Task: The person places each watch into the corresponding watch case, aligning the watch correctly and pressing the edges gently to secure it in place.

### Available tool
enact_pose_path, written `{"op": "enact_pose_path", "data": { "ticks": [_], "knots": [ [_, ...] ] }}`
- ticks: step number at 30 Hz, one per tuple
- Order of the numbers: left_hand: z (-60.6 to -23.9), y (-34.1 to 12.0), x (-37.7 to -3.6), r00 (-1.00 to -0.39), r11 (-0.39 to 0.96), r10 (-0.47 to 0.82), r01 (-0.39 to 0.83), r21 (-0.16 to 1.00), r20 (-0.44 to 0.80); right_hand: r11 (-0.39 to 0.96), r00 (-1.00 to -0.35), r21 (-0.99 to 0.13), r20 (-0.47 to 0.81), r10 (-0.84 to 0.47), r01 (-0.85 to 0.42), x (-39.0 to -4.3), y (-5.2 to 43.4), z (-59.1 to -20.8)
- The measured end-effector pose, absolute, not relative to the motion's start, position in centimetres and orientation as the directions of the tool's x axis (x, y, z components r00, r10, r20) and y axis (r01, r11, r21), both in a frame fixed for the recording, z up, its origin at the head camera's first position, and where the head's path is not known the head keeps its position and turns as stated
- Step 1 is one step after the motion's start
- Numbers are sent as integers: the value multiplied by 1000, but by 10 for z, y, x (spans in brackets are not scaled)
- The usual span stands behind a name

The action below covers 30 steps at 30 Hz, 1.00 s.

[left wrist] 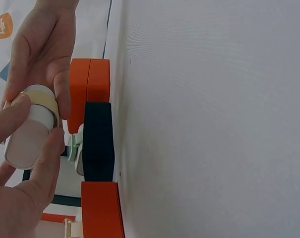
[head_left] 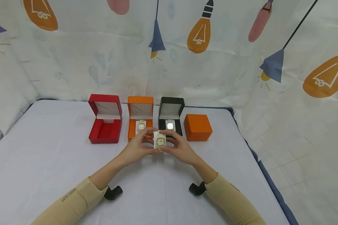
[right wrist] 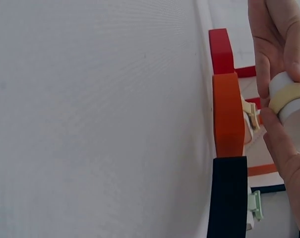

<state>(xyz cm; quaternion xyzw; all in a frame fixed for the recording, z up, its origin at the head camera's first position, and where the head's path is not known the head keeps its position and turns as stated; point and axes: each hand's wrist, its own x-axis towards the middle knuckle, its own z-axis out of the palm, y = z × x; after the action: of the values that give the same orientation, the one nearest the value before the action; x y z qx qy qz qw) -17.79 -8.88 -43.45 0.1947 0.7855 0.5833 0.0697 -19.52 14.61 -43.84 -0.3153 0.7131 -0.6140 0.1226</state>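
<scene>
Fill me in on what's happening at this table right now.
A person holds a cream-banded watch on a white pillow between both hands, the left hand and right hand pinching it above the white table. Behind it stand three open boxes: a red box holding no watch, an orange box and a black box, each holding a watch. A closed orange box sits at the right end.

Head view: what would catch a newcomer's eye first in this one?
Both hands meet at the table's middle: the left hand and right hand hold a cream watch on a white cushion between them. Behind stands a row of boxes: an open red box with no watch, an open orange box and an open black box, each showing a watch, then a closed orange box at the right end.
</scene>
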Motion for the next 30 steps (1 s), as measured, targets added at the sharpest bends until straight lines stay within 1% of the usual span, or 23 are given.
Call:
{"op": "enact_pose_path", "data": {
  "ticks": [4, 8, 15, 19, 23, 30],
  "knots": [
    [-433, -89, -177, -912, 241, 392, 230, 943, 123, 63, -777, -951, 208, -594, -303, -196, 146, -439],
    [-432, -89, -176, -902, 239, 406, 262, 935, 149, 59, -773, -950, 212, -598, -305, -196, 146, -440],
    [-434, -91, -176, -889, 240, 407, 325, 915, 209, 43, -787, -963, 191, -586, -266, -197, 143, -440],
    [-432, -93, -176, -896, 247, 393, 320, 915, 208, 39, -802, -972, 168, -574, -231, -197, 140, -439],
    [-430, -96, -176, -905, 251, 384, 296, 922, 186, 67, -817, -974, 144, -558, -217, -197, 139, -439],
    [-427, -104, -177, -921, 291, 356, 270, 918, 158, 56, -808, -974, 147, -571, -217, -199, 143, -439]
  ]
}}
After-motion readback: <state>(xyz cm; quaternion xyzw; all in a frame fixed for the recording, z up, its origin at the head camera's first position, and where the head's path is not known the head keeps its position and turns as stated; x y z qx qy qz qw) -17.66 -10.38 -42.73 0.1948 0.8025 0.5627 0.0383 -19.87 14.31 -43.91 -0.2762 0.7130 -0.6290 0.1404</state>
